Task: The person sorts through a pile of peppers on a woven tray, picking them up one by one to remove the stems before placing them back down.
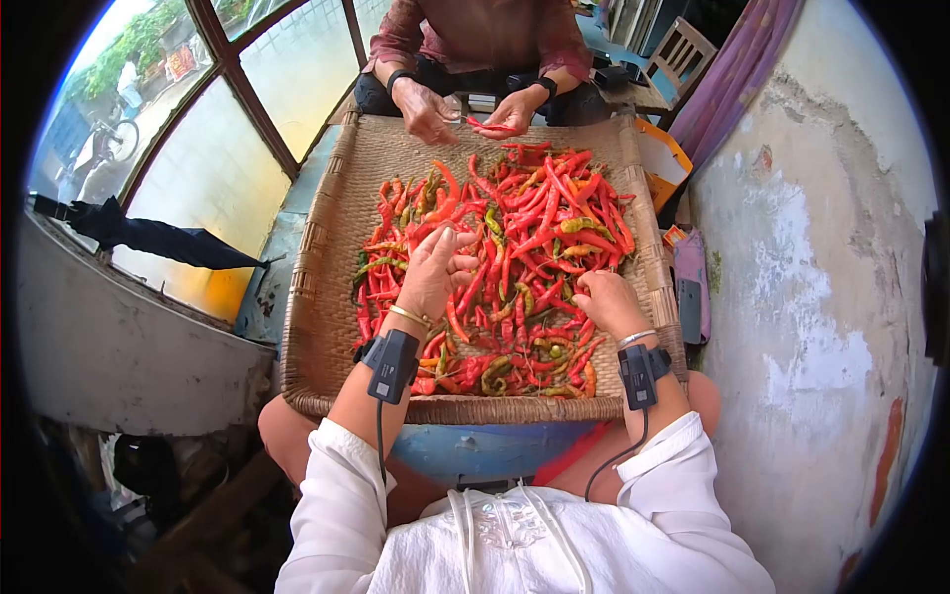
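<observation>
A heap of red chili peppers point(534, 213), with some green and yellowish ones mixed in, lies in a shallow woven bamboo tray point(327, 287). My left hand point(432, 274) hovers over the left part of the heap, palm turned inward, its fingers loosely curled and apart with nothing visible between them. Over the right side of the peppers, my right hand point(611, 302) has its fingertips pinched together; whatever they hold is hidden. Across the tray, another person's hands point(427, 111) hold a single red chili pepper point(490, 127).
The tray rests on a blue support point(485, 450) between my legs. Windows and a folded dark umbrella point(178, 238) are at left. A peeling wall point(792, 267) stands close on the right. An orange box point(661, 158) and a wooden chair point(683, 54) are at the far right.
</observation>
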Action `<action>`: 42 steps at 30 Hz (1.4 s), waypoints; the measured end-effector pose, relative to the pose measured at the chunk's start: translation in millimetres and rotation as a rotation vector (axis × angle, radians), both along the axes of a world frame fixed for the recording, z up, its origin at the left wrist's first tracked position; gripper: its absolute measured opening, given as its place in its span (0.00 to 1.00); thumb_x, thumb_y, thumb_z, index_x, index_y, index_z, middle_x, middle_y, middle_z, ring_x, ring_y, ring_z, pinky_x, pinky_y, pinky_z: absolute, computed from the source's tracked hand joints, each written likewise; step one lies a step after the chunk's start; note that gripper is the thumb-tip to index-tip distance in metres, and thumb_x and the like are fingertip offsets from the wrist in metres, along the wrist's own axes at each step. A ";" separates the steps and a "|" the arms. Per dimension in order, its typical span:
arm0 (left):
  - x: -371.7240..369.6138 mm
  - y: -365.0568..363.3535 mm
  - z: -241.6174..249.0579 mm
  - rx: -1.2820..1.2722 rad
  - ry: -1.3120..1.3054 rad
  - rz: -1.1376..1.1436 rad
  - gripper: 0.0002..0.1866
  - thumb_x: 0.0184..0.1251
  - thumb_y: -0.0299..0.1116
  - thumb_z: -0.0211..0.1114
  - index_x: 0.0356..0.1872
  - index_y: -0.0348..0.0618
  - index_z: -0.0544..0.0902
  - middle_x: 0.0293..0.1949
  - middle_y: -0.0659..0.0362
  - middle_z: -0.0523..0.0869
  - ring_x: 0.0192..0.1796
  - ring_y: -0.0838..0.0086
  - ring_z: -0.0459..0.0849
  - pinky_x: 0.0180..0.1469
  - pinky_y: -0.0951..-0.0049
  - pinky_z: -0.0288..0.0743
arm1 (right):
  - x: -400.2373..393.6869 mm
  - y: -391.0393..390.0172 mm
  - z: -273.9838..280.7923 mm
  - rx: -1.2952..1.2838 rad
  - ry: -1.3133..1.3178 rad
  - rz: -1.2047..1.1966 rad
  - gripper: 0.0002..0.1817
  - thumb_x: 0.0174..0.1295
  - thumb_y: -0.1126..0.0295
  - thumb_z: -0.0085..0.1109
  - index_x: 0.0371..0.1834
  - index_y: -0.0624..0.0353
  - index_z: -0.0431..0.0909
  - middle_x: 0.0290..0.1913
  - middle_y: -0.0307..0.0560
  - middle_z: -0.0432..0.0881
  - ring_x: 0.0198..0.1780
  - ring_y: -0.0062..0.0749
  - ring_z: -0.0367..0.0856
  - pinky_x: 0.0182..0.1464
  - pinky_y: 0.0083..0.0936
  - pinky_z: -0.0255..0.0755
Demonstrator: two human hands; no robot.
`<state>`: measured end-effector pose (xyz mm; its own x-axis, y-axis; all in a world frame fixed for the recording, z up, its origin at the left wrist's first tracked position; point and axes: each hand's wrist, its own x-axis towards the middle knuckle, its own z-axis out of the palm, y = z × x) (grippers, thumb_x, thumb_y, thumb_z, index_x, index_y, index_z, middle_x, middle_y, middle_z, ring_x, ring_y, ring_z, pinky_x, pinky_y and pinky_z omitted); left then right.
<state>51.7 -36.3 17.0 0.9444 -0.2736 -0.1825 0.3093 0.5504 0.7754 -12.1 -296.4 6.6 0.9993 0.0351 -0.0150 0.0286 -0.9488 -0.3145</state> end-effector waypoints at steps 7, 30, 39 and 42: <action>-20.6 -23.8 -26.8 0.781 -0.293 -0.430 0.17 0.62 0.34 0.58 0.49 0.36 0.74 0.31 0.61 0.80 0.28 0.84 0.77 0.29 0.81 0.72 | 0.8 21.4 -3.1 -0.019 0.064 0.100 0.12 0.46 0.65 0.62 0.31 0.59 0.76 0.31 0.52 0.79 0.39 0.47 0.77 0.41 0.38 0.70; -35.9 -40.1 -30.0 0.972 -1.086 -0.345 0.16 0.54 0.36 0.62 0.44 0.43 0.78 0.37 0.52 0.80 0.38 0.58 0.79 0.42 0.67 0.73 | -7.3 30.2 29.7 0.002 -0.237 0.365 0.06 0.47 0.69 0.58 0.27 0.55 0.72 0.24 0.48 0.76 0.28 0.43 0.77 0.29 0.36 0.71; -36.0 -33.6 -9.3 0.672 -0.284 -0.598 0.15 0.66 0.40 0.52 0.40 0.38 0.79 0.22 0.65 0.77 0.20 0.86 0.71 0.24 0.83 0.69 | -2.6 38.0 18.4 0.372 -0.256 0.273 0.05 0.50 0.69 0.57 0.29 0.56 0.74 0.24 0.48 0.77 0.28 0.44 0.77 0.30 0.35 0.70; -34.3 -34.1 -12.0 0.684 -0.328 -0.533 0.12 0.65 0.37 0.55 0.40 0.39 0.78 0.22 0.66 0.76 0.21 0.87 0.70 0.23 0.84 0.67 | -1.7 41.7 11.6 0.326 -0.273 0.300 0.05 0.50 0.69 0.57 0.29 0.57 0.75 0.24 0.49 0.77 0.28 0.45 0.77 0.30 0.36 0.70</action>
